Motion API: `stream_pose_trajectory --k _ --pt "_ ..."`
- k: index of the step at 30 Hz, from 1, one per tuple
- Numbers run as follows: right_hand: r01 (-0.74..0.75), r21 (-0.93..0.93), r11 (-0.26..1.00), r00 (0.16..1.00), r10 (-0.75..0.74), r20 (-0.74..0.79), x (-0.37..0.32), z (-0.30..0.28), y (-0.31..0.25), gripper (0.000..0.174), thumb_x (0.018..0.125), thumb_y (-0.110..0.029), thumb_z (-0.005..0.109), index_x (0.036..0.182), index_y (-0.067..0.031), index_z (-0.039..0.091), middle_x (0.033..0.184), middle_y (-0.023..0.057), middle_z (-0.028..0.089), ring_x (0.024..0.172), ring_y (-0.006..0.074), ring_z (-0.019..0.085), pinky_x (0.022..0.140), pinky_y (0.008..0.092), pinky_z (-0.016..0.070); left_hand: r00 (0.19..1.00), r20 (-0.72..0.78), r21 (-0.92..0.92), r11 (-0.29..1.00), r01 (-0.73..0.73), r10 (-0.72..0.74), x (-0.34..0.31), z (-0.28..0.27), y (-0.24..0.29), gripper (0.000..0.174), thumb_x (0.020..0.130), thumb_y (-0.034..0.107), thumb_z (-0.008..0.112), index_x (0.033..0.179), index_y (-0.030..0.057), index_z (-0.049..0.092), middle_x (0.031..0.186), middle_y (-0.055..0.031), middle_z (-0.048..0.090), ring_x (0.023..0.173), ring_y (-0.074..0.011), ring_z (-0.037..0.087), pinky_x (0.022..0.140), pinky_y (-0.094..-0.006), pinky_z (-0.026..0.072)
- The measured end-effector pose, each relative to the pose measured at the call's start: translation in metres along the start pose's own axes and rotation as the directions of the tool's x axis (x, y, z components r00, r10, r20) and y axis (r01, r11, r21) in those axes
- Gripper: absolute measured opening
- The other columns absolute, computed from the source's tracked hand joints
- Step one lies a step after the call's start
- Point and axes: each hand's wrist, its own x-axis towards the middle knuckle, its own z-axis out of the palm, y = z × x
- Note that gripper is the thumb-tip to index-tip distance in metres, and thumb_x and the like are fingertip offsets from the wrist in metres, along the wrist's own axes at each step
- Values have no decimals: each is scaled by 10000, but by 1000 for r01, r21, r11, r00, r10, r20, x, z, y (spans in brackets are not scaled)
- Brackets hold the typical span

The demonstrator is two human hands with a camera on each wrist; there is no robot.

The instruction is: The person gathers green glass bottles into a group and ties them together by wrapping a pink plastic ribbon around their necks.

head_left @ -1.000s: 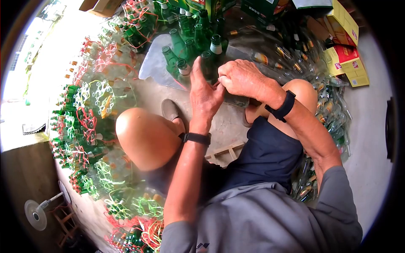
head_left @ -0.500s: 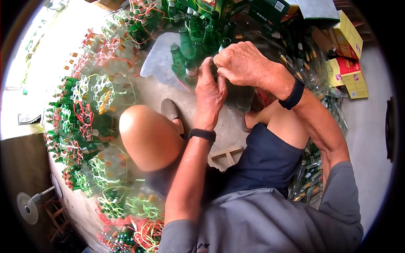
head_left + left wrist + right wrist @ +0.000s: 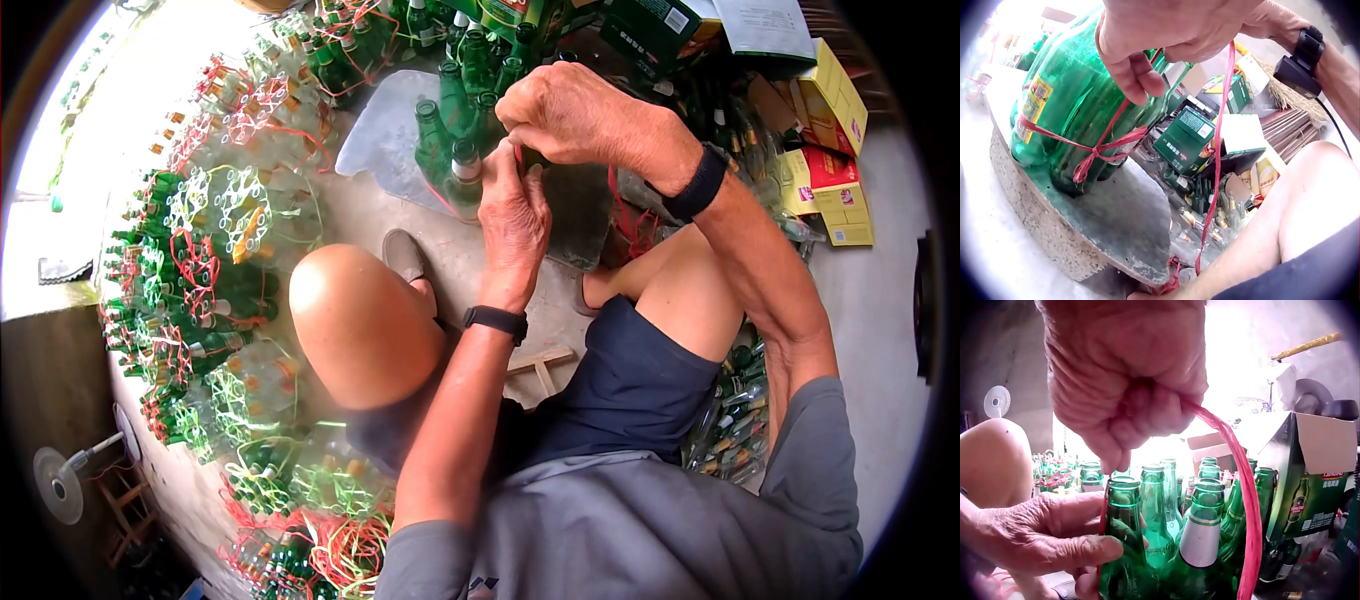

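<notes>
On a low stone slab (image 3: 1135, 225) stands a bundle of green glass bottles (image 3: 432, 145), tied round with red plastic string (image 3: 1060, 139); a knot shows on its side in the left wrist view. My left hand (image 3: 512, 225) has thumb and fingers round the neck of a near bottle (image 3: 1125, 565), the string running past them. Above it my right hand (image 3: 580, 115), fingers curled tightly, grips the string close over the bottle mouth. A loose length of string (image 3: 1241, 487) hangs from the right fist.
Bundled bottles (image 3: 215, 240) in red and green string line the left side. Loose clear bottles (image 3: 735, 410) lie at the right. Cardboard boxes (image 3: 835, 195) stand at the back right. A wooden stool (image 3: 545, 368) is between the legs, and a fan (image 3: 58, 487) is far left.
My right hand has risen away from my body, now higher over the bottle tops. My left hand stays at the near bottle. The head view has shifted slightly.
</notes>
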Motion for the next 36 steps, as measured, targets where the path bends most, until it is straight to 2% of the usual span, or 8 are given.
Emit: stream_pose_trajectory --k 3,5,7,17,22,26,35,36 --pt "-10 21 1000 1000 10 -24 4 4 7 114 750 -133 672 771 -22 687 764 205 693 808 403 717 710 489 586 1000 -15 9 1000 -11 11 -2 1 0 452 959 4 629 1392 62 515 1235 -232 606 1120 -465 626 892 -505 529" --pt "-44 121 992 998 48 -31 4 6 13 129 793 -156 666 772 -30 684 777 206 692 832 413 706 745 493 577 999 -36 4 1000 -31 31 -1 2 0 453 959 8 629 1393 62 512 1235 -234 605 1117 -467 625 886 -511 529" --pt "-89 124 988 996 89 4 3 6 15 135 807 -159 662 774 -30 683 777 207 689 835 418 701 752 493 573 999 -31 -34 999 12 -13 -1 0 6 354 1015 121 585 1358 63 518 1190 -283 619 1083 -510 605 880 -547 498" --pt "-288 148 946 958 281 64 -24 15 16 177 865 -153 635 772 -6 668 781 240 681 804 463 682 729 537 559 999 -17 31 999 36 -36 -1 -1 9 419 988 102 598 1390 42 498 1201 -284 615 1094 -505 615 879 -543 512" --pt "-263 168 950 964 267 -3 -43 28 11 148 884 -135 624 806 -15 659 762 261 675 801 475 690 701 552 555 998 -63 20 1000 -22 24 -2 2 5 384 986 102 596 1363 56 540 1189 -266 639 1073 -490 629 881 -532 521" --pt "-267 195 944 954 287 -81 -54 39 1 115 858 -97 605 784 -15 633 745 257 664 779 468 688 691 553 552 998 -65 10 1000 -7 8 -1 4 5 380 987 118 606 1357 55 551 1163 -257 656 1043 -488 641 866 -529 529" --pt "-289 169 942 947 307 -91 -66 37 -25 63 841 -59 590 813 -14 624 771 231 679 788 450 698 695 534 568 996 -89 11 1000 -17 18 -3 3 7 403 980 106 606 1373 37 546 1141 -280 662 1018 -497 656 840 -524 538" --pt "-292 164 942 946 310 -96 -67 38 -29 56 855 -55 608 820 -17 587 781 208 659 785 442 675 686 527 545 997 -75 37 999 -6 8 -3 2 5 424 979 61 615 1394 46 533 1195 -253 642 1055 -467 652 857 -504 539"
